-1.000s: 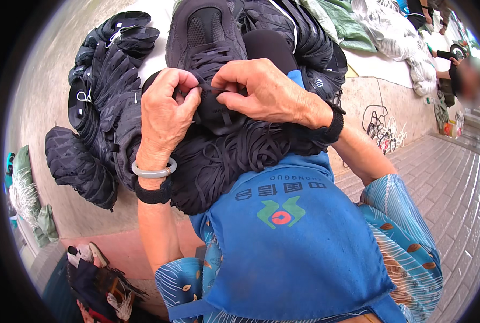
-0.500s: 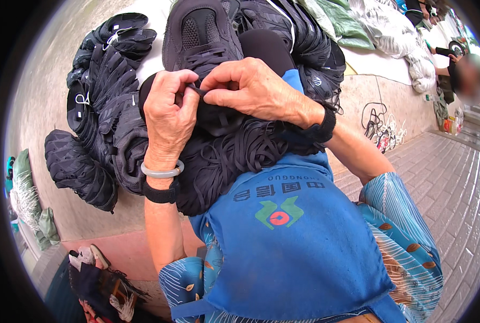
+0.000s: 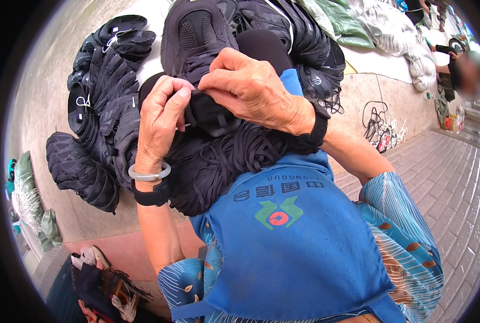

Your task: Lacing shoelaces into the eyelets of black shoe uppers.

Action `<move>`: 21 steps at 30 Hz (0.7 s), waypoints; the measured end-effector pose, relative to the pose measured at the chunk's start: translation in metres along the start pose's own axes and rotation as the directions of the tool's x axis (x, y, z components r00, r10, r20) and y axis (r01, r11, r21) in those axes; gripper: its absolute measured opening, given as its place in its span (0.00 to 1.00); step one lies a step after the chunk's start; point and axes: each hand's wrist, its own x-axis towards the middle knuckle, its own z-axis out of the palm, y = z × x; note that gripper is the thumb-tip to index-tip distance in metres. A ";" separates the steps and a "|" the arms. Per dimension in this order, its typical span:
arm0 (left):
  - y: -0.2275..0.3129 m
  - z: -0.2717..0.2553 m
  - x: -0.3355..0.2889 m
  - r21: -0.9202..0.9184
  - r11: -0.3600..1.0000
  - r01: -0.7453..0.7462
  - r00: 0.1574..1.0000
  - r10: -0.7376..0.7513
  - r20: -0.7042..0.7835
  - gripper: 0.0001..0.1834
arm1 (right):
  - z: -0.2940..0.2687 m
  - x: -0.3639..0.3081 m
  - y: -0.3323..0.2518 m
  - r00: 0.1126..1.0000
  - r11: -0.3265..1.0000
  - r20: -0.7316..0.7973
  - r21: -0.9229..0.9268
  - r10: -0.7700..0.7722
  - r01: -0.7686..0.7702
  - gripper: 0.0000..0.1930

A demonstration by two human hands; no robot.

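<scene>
Hands sit a touch lower and closer together than a second ago: the right hand [image 3: 250, 89] has slid down off the shoe's throat toward the left hand [image 3: 162, 121], and the shoe now shows more of its toe above the knuckles.

The black mesh shoe upper [image 3: 197, 37] stands toe-up at twelve o'clock of the hands, just above the centre of the view. It is soft, unsoled, knit in ridged black fabric with an open-weave panel on the toe, and its lower end disappears under both hands.

At six o'clock of the hands a heap of black laces [image 3: 223, 161] lies in the lap on a blue apron [image 3: 293, 242], the flat strands tangled.

The left hand's fingers are curled inward, thumb and forefinger pinched on a fold of black material at the upper's lower edge; a thin pale strand shows just beside the thumb, too small to identify. The right hand's fingers are bent and closed down from above, pressing the same black fold, its fingertips touching those of the left.

A pile of finished black uppers [image 3: 97, 107] lies at nine o'clock on a pale concrete ledge [image 3: 40, 97].
</scene>
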 end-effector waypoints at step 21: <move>-0.013 0.011 -0.002 0.402 0.896 -0.186 0.951 0.267 -0.155 0.10 | -0.066 -0.034 0.031 0.979 0.953 0.204 -0.300 0.024 0.040 0.05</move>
